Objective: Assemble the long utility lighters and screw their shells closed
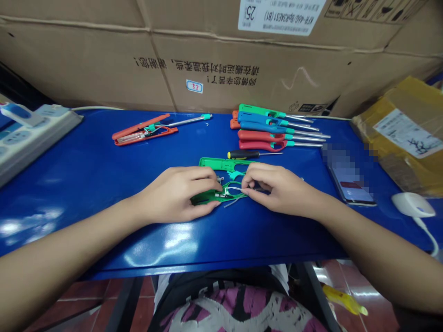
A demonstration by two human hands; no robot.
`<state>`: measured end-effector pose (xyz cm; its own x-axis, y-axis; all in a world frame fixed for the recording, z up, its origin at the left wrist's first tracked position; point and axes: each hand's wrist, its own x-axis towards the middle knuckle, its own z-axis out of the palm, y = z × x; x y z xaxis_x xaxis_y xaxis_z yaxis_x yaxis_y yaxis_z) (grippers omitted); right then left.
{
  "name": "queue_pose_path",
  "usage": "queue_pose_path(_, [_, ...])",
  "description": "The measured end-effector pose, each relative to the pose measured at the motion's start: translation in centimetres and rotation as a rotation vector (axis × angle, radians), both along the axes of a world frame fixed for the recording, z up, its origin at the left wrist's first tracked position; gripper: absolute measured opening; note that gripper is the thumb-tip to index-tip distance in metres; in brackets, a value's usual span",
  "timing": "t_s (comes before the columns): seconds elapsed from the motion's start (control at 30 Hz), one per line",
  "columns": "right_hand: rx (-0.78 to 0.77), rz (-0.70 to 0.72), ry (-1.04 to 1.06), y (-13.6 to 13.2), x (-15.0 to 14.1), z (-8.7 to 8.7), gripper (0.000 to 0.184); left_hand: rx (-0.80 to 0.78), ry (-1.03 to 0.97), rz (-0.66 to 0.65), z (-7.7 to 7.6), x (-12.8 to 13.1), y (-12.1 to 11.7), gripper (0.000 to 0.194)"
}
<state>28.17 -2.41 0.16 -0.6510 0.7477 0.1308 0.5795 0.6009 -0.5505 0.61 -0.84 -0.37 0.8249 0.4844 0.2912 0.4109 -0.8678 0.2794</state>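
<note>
"Where is the green lighter, and what do the fingers hold?"

"It lies opened at the centre of my dial, on the blue tabletop (104, 184). At nine o'clock, my left hand (188, 193) has its fingers closed about the lower green half (204, 197); at three, my right hand (268, 186) holds the white wires (233, 187) in a narrow pinch."

"What is done, and what is left?"

"I judge it midway. The wires lie over the lower half; the upper green half (214, 163) is unjoined at twelve, and a teal part (236, 174) lies outside at one. My fingers hide the rest."

"And the surroundings?"

"At one, a screwdriver (244, 155); between one and two, a row of closed lighters (256, 135); at ten, an opened red lighter (141, 125). A phone (349, 180) lies near three, a power strip (38, 138) between nine and ten. A carton (114, 55) walls off twelve."

"Any obstruction?"

"Only close by, I judge: the upper half and teal part crowd my right fingers, and the thin wires could snag."
</note>
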Motion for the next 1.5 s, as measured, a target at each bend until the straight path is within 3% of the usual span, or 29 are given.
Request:
queue_pose_path(0.63, [0.022,0.089,-0.038,-0.11,0.31,0.54,0.014,-0.014,-0.120,0.019,-0.42,0.06,0.06,0.018])
queue_pose_path(1.17, [0.017,0.091,-0.039,-0.17,0.38,0.45,0.015,-0.037,-0.141,0.017,-0.66,0.09,0.06,0.019])
queue_pose_path(1.3, [0.044,0.067,-0.049,-0.25,0.45,0.47,0.008,-0.057,-0.147,0.030,-0.84,0.11,0.05,0.019])
queue_pose_path(1.5, [0.067,0.194,-0.141,-0.53,0.69,0.73,0.014,-0.110,-0.168,0.049,-0.86,0.03,-0.15,0.018])
